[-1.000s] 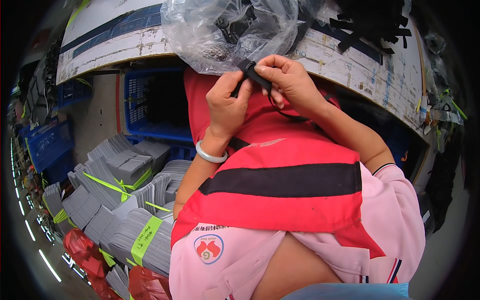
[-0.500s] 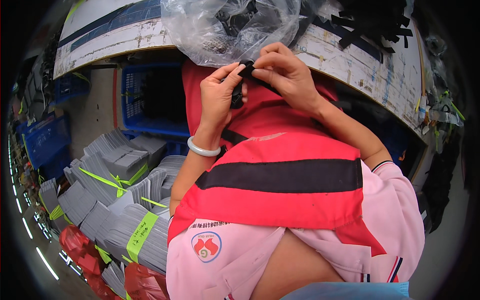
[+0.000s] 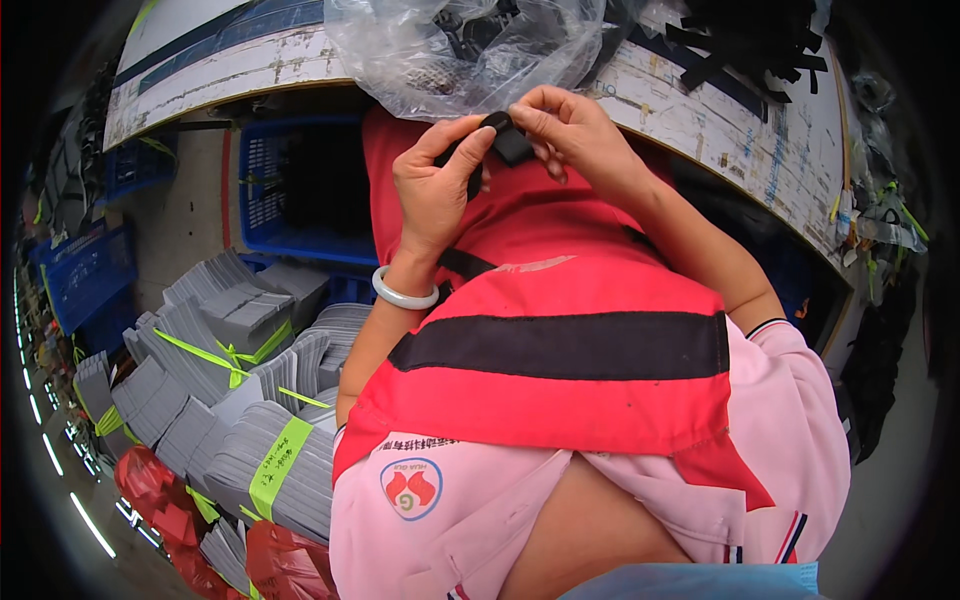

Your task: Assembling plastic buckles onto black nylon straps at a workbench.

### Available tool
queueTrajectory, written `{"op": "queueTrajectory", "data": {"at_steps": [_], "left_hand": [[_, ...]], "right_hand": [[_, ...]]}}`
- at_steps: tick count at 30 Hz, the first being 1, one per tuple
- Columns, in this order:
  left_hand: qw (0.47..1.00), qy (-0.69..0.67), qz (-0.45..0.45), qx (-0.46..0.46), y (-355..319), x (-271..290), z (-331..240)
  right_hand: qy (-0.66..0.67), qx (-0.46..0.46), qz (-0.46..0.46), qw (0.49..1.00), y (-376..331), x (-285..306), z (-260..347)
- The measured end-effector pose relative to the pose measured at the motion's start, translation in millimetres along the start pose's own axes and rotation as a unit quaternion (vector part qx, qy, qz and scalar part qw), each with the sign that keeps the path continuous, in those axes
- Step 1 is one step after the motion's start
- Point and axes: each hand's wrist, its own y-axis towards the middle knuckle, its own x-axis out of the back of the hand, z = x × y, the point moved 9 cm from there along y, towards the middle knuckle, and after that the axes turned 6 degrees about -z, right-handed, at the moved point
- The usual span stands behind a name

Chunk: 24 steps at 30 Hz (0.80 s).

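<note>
Pinching small black piece between both hands: left hand fingers closed on it, right hand fingertips likewise.

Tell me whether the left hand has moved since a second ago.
Yes. The left hand has lifted toward the clear plastic bag at the table edge.

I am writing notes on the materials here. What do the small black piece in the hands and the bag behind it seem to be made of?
The black piece, pinched between the left hand and right hand, looks matte and dull, perhaps plastic or rubber; too small to be sure. The bag is thin clear plastic film: it is glossy, crinkled and see-through.
</note>
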Motion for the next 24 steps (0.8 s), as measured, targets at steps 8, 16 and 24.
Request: {"op": "queueTrajectory", "data": {"at_steps": [8,16,24], "left_hand": [[0.996,0.004,0.069,0.055,-22,59,-31],[0.975,0.103,-0.172,-0.091,-43,161,-92],[0.993,-0.059,0.071,0.078,-23,13,-22]], "right_hand": [[0.065,0.012,0.046,0.997,21,-5,9],[-0.084,0.066,0.143,0.984,10,-44,6],[-0.052,0.004,0.203,0.978,0,-72,6]]}}
